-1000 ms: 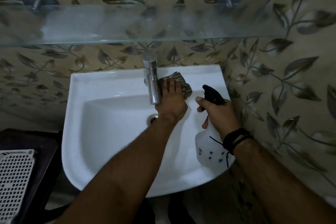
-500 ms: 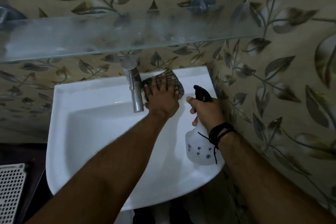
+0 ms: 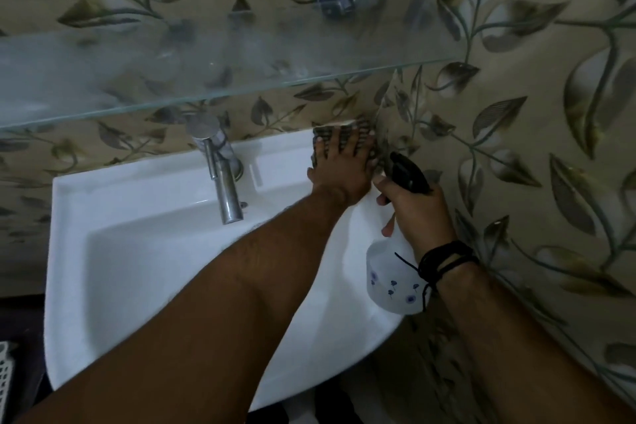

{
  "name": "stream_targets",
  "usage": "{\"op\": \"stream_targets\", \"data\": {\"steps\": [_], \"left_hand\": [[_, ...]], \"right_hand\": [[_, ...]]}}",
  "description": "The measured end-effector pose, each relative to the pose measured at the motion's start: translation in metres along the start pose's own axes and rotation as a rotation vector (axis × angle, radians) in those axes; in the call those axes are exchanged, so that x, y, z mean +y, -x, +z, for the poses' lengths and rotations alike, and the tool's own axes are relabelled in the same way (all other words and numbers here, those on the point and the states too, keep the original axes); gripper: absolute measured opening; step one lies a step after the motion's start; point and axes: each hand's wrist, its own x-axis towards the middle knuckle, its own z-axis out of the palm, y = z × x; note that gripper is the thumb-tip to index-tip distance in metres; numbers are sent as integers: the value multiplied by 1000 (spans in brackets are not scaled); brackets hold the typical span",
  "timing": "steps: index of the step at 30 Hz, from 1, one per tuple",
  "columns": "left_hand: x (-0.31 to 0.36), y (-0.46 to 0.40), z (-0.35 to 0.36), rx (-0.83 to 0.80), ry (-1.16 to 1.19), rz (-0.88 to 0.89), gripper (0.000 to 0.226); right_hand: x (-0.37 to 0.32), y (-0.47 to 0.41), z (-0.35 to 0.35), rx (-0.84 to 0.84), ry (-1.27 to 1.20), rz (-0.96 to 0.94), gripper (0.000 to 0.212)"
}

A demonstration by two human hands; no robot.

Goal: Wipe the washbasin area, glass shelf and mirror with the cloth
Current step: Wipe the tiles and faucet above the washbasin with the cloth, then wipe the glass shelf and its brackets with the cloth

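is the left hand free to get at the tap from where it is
Probably yes. The left hand presses the cloth flat on the basin's back right corner; bare rim lies between it and the tap, with the spray bottle held off right.

L hand [image 3: 339, 169] flat, fingers spread, arm outstretched; R hand [image 3: 418, 213] curled in a grip, wrist banded.

Dim, soft focus, wide-angle bending at edges.

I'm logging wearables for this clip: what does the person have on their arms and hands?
Both forearms are bare, with no sleeves or gloves in view. The right wrist carries stacked black cord bracelets with loose knotted ends dangling. The left hand and wrist show no jewellery.
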Motion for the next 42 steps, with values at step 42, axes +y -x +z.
{"op": "stream_targets", "data": {"steps": [42], "left_hand": [[-95, 287, -173, 295, -347, 3, 66]], "right_hand": [[-59, 163, 108, -308, 225, -316, 12]]}}
